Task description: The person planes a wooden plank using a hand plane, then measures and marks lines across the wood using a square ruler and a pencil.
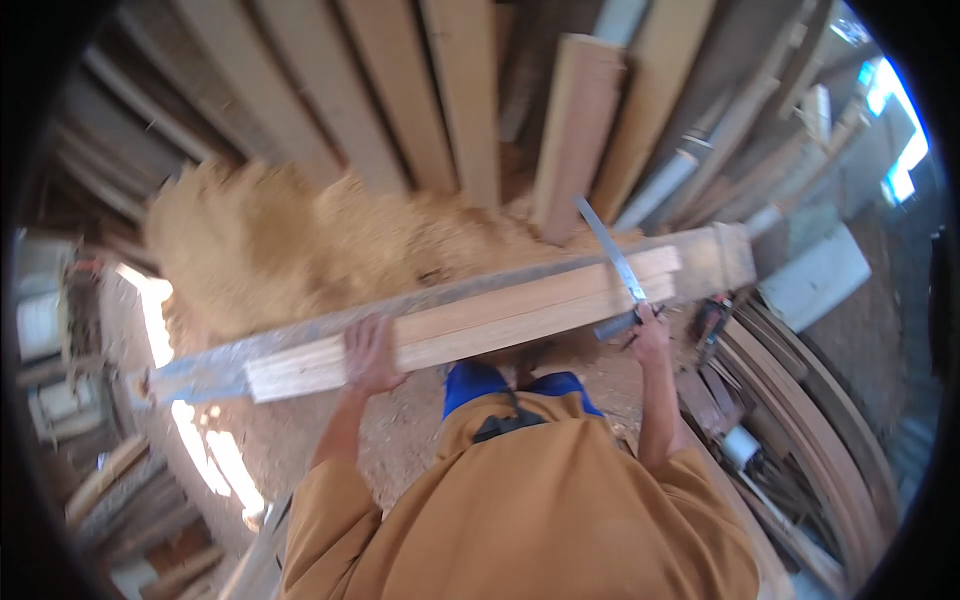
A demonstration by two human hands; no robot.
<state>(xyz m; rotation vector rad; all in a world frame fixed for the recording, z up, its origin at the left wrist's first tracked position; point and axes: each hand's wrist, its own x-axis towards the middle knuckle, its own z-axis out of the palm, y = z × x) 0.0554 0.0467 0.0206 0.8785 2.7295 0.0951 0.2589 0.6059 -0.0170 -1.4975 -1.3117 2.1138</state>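
A long pale wooden board [480, 325], with a lengthwise line along it, rests on a worn, narrow bench beam [735, 258]. My left hand [372, 355] lies flat across the board toward its left end, fingers stretched out. Near the right end, the metal blade of a try square [612, 245] spans the board, and its dark stock sits at the near edge. My right hand [652, 335] has its fingers closed at the corner of this square. Something thin and dark shows by those fingers, too small to name.
Sawdust [300, 240] is heaped behind the beam. Several planks [460, 100] stand at the back, and a thicker reddish timber [583, 130] leans among them. On the right are curved wooden strips [800, 420] and a red-and-black tool [712, 320]. Offcuts [110, 480] lie at lower left.
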